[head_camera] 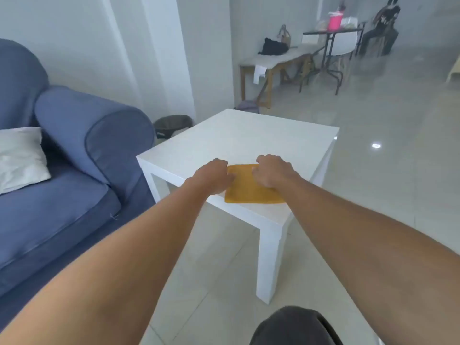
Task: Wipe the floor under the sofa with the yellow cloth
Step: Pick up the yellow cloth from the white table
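Observation:
The yellow cloth [251, 188] lies folded flat near the front edge of a white side table [249, 138]. My left hand [214, 176] rests on the cloth's left edge with its fingers curled onto the fabric. On the cloth's right upper corner sits my right hand [272, 170], fingers bent and gripping the edge. The blue sofa [62, 170] stands to the left of the table, and its base reaches down to the tiled floor [224, 270]. The floor under the sofa is hidden.
A white cushion [21, 158] lies on the sofa seat. A dark wire bin [173, 124] stands behind the sofa arm. Farther back are a wooden bench [276, 64], a black-legged table [331, 43] with a pink container, and a seated person [384, 26].

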`<act>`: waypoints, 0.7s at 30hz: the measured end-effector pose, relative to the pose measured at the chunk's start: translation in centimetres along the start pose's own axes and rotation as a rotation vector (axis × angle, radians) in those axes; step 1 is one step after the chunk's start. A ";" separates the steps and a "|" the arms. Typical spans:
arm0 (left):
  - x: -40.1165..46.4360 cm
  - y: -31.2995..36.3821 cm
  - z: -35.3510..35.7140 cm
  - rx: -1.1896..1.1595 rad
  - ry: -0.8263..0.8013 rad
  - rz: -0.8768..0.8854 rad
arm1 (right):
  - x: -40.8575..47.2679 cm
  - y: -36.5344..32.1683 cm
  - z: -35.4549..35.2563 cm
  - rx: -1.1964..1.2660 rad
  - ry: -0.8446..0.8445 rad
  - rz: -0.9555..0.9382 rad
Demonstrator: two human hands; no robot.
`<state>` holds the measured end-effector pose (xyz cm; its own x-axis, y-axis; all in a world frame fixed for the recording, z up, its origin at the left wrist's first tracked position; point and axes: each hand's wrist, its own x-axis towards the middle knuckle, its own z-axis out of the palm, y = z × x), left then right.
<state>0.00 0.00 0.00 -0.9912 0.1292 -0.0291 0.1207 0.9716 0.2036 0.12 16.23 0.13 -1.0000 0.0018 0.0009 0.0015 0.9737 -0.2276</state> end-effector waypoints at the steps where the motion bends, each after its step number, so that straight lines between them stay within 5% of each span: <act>1: 0.9 0.4 0.6 -0.006 -0.022 -0.011 | 0.1 0.5 0.3 0.001 -0.018 0.012; 10: 6.5 0.3 3.4 0.124 0.012 0.026 | 3.1 2.2 2.9 0.005 0.049 0.020; 21: 1.3 -0.1 -1.4 -0.085 0.198 -0.023 | -1.2 -0.9 -1.6 0.024 0.213 -0.069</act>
<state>-1.34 -0.24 1.29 -0.9860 0.0572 0.1566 0.1008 0.9527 0.2867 1.34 15.68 1.93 -0.9748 -0.0146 0.2225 -0.0699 0.9676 -0.2427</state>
